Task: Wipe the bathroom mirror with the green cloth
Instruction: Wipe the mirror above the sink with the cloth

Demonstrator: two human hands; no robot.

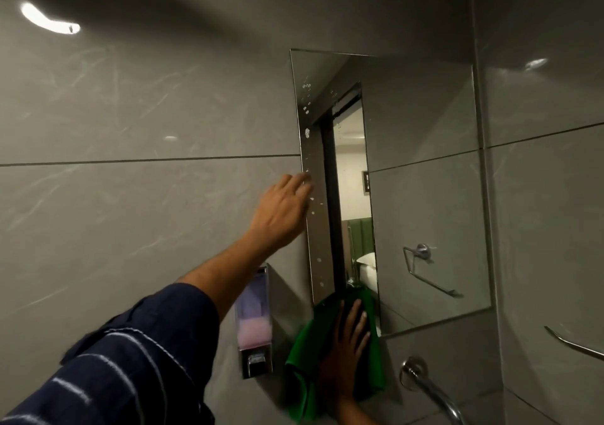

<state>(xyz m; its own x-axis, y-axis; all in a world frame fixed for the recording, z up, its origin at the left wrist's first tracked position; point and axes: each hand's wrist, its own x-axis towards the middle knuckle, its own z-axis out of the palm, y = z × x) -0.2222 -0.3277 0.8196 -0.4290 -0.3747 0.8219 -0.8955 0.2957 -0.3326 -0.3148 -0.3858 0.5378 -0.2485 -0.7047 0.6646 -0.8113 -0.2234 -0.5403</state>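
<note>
Fingers (pixel 354 318) of our right hand (pixel 343 356) press the green cloth (pixel 304 352) flat at the tall rectangular wall mirror's (pixel 425 196) bottom-left corner; spotted glass rises above, beside our open left hand (pixel 281 212).

Grey tiled wall (pixel 147 114) carrying everything here, dark grout lines running across it. Mirror (pixel 425 196) hanging flat against it, speckled with white droplets along its left edge. Soap dispenser (pixel 255 320) sitting fixed just left of the mirror's lower corner, showing pink liquid inside. Green cloth (pixel 304 352) lying pressed over the mirror's lower left corner and the tile beneath. Chrome pipe (pixel 431 388) curving out of the wall below the mirror. Metal rail (pixel 575 344) running along the adjoining wall at right.
</note>
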